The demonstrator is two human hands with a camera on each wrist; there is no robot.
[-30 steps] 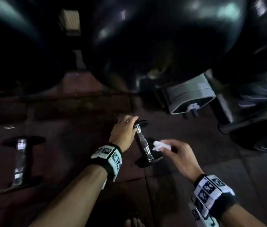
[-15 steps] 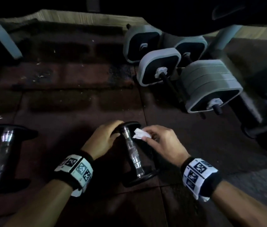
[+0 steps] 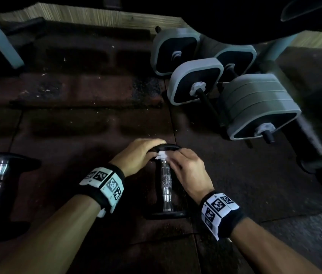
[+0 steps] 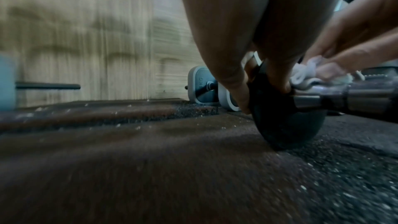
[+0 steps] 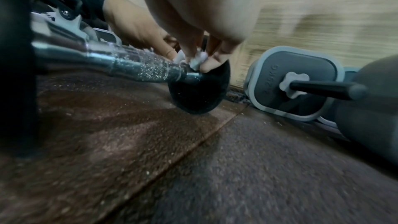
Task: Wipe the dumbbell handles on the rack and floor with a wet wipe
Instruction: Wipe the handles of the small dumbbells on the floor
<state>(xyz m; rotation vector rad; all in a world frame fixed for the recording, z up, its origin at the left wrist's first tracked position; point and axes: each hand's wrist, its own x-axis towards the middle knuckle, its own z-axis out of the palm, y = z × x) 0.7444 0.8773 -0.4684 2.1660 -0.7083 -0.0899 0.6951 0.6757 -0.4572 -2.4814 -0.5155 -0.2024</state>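
On the rubber floor (image 3: 88, 119), the dumbbell (image 3: 165, 182) lies with its chrome handle running away from the person. The left hand (image 3: 136, 155) grips its far head; the right hand (image 3: 187, 171) pinches the wet wipe (image 3: 161, 155) against the handle's far end, the bare length lying nearer the person.

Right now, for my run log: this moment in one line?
left hand: grips dumbbell end | right hand: presses wet wipe on handle's far end

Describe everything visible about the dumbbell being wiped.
The dumbbell lies on the dark rubber floor: two round black end plates joined by a shiny metal handle with a knurled middle. The left hand grips its far plate; the right hand presses a white wet wipe onto the handle's far end.
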